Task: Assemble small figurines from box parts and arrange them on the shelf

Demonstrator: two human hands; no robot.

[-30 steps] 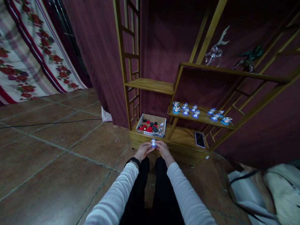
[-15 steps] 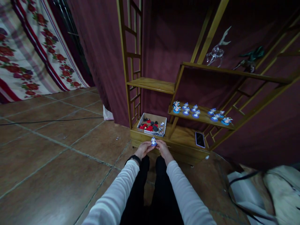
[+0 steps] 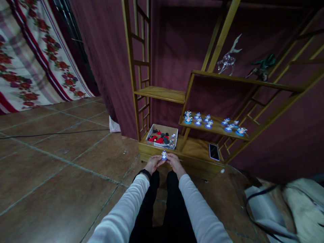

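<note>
A small blue-and-white figurine [image 3: 164, 155] on a purple-blue base is held upright between my two hands, in front of the cabinet's low front. My left hand [image 3: 153, 164] grips its base from the left, a dark band round the wrist. From the other side, my right hand [image 3: 175, 163] closes its fingertips on the same base. Just beyond my hands stands an open cardboard box [image 3: 149, 141] with red, black and grey pieces and a few small figurines inside. Several similar figurines [image 3: 209, 124] stand in groups on the shelf to the right.
The wooden display cabinet [image 3: 160, 93] fills the middle and right. A phone [image 3: 214, 152] lies on its low ledge. A glass deer [image 3: 227, 62] and a dark green figure [image 3: 263, 66] stand on the upper shelf. A pale bag [image 3: 301, 202] rests at right; a cable [image 3: 63, 132] crosses the floor.
The view has shifted slightly, so the cabinet sits a little lower and further left. Both hands still hold the figurine in much the same pose.
</note>
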